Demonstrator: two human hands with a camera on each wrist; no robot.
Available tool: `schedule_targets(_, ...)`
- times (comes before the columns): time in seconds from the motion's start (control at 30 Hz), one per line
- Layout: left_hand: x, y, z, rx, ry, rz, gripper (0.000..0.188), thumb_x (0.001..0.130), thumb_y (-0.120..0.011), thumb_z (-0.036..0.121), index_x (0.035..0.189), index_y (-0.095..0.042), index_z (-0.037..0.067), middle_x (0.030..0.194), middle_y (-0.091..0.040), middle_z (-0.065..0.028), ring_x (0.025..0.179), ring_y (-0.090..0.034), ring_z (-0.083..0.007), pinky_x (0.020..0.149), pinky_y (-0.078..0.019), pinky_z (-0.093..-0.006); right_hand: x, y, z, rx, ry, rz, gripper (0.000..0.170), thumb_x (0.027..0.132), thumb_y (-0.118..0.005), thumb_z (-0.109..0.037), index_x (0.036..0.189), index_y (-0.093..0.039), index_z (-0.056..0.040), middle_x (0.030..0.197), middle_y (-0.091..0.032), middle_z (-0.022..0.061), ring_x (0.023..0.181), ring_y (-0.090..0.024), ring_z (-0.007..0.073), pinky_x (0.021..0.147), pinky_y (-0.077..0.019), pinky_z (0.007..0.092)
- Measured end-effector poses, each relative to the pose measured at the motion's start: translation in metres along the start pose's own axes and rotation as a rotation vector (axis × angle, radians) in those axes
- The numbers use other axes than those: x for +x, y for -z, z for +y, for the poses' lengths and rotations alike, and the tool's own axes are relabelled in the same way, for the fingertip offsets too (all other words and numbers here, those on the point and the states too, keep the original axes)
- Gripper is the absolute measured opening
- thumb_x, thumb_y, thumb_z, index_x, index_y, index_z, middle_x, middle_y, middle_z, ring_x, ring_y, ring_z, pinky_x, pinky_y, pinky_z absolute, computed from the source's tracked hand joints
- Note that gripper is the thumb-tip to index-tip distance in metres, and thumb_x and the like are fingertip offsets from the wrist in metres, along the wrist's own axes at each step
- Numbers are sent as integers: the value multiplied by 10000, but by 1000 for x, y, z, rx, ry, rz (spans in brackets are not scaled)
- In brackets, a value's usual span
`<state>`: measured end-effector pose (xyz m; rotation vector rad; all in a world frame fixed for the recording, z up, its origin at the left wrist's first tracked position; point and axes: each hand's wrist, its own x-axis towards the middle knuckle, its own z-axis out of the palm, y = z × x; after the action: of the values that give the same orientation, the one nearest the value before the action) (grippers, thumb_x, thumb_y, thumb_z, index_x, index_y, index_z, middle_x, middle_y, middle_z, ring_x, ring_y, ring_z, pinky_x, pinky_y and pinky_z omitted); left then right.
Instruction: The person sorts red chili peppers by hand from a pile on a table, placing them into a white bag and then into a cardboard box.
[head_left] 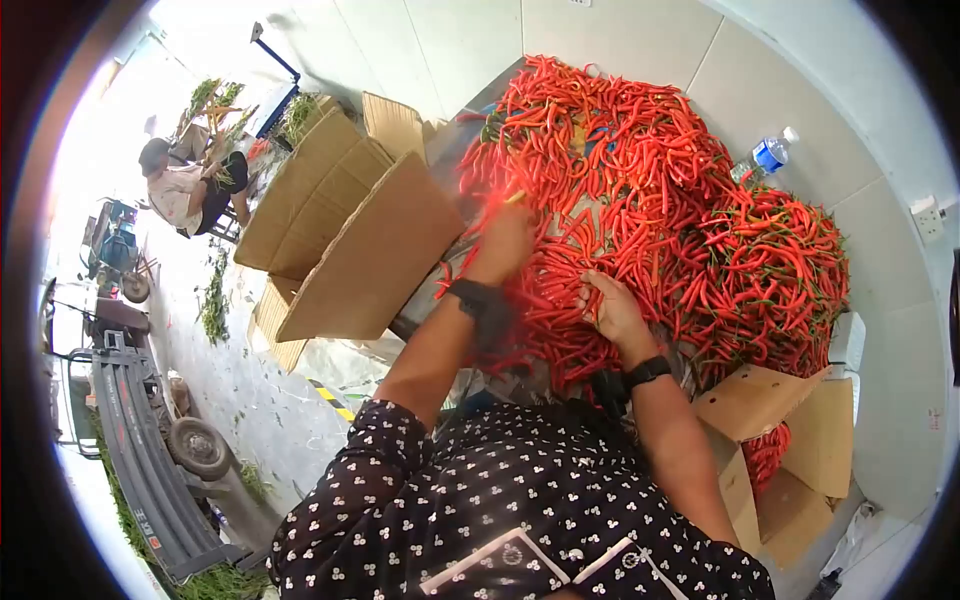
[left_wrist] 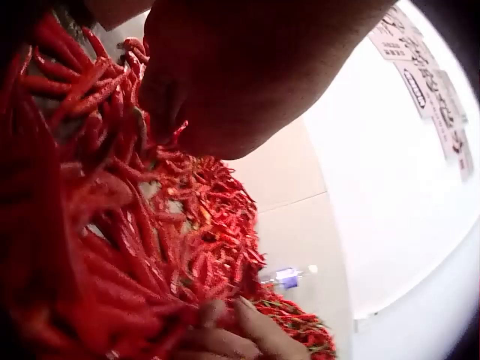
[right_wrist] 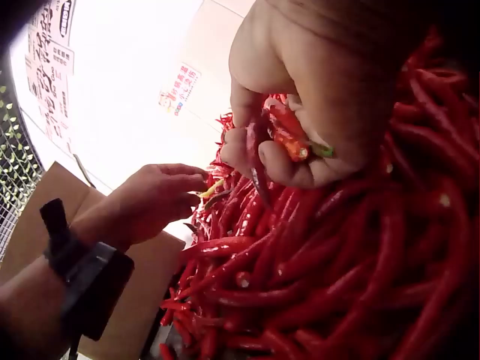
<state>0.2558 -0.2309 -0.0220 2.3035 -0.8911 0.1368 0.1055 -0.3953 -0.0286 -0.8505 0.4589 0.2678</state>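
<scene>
My right hand curls round a few red chili peppers, one with a green stem end, above the heap; the head view shows this hand at the near middle of the pile. To its left, my left hand reaches over the pile's left side, blurred. At its fingertips it pinches a yellow chili pepper. In the left wrist view the left hand is dark, its fingertips hidden. The heap of red chili peppers spreads under and beyond both hands.
An open cardboard box stands left of the heap. Another box holding red chilies is at lower right. A water bottle stands by the wall. Farther left are a seated person and a cart.
</scene>
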Motion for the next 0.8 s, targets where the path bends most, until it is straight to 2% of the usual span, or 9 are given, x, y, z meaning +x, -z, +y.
schedule_targets(0.03, -1, -1, -5, 1, 0, -2, 127, 715, -588, 102, 785, -571, -2, 667, -569, -167, 624, -571, -281, 578, -468, -375, -2, -2, -1, 1, -3, 11, 167, 861, -505, -270, 895, -530, -109, 677, -542, 5, 604, -538, 136, 502, -415, 248)
schedule_targets(0.1, -4, -4, -12, 149, 99, -65, 247, 720, -539, 141, 944, -602, 61, 826, -595, -181, 766, -563, -361, 661, -453, -430, -3, -3, -2, 3, -7, 23, 158, 856, -511, -266, 876, -527, -111, 659, -531, 1, 581, -524, 130, 484, -403, 241)
schedule_targets(0.23, -10, -5, -9, 244, 130, -175, 198, 714, -550, 166, 867, -614, 58, 793, -600, -167, 737, -575, -347, 644, -452, -428, -1, -1, -1, -16, 7, 20, 179, 854, -512, -262, 881, -525, -85, 657, -531, 14, 564, -522, 126, 467, -396, 229)
schedule_targets(0.33, -11, 5, -2, 101, 58, -252, 161, 720, -552, 166, 801, -618, 44, 739, -594, -170, 700, -575, -348, 636, -453, -426, -1, -1, 0, -33, 37, 20, 187, 859, -505, -254, 881, -523, -69, 652, -533, 25, 554, -522, 124, 456, -393, 222)
schedule_targets(0.4, -6, 12, -1, 2, 142, -34, 156, 731, -556, 183, 742, -618, 39, 702, -588, -171, 672, -574, -349, 623, -452, -427, -1, 0, 1, -35, 47, 21, 190, 862, -500, -250, 881, -522, -62, 648, -534, 31, 549, -523, 124, 451, -392, 221)
schedule_targets(0.5, 11, 24, -5, 72, 133, 91, 184, 755, -549, 214, 749, -606, 39, 701, -588, -172, 673, -572, -354, 620, -452, -434, 0, 1, 1, -16, 44, 1, 191, 868, -495, -249, 882, -522, -60, 640, -538, 37, 543, -525, 127, 444, -390, 219)
schedule_targets(0.6, 31, 10, -19, 185, 74, 130, 209, 781, -530, 235, 769, -598, 37, 718, -590, -172, 691, -572, -356, 620, -451, -445, 0, 2, 2, -17, 47, 2, 189, 870, -493, -245, 884, -523, -59, 635, -541, 41, 536, -524, 127, 442, -389, 213)
schedule_targets(0.7, 37, 1, -18, 190, 191, 28, 238, 787, -537, 270, 777, -591, 39, 745, -593, -178, 714, -571, -356, 636, -449, -453, 0, 3, 2, -29, 61, -2, 186, 872, -494, -243, 879, -525, -59, 633, -540, 39, 535, -524, 129, 436, -386, 209)
schedule_targets(0.8, 41, 4, -16, 234, 191, -80, 253, 786, -545, 299, 812, -611, 57, 770, -594, -181, 734, -574, -349, 655, -451, -447, -4, -1, 0, 3, 36, 0, 174, 873, -493, -232, 870, -526, -61, 632, -538, 34, 542, -527, 131, 433, -383, 215)
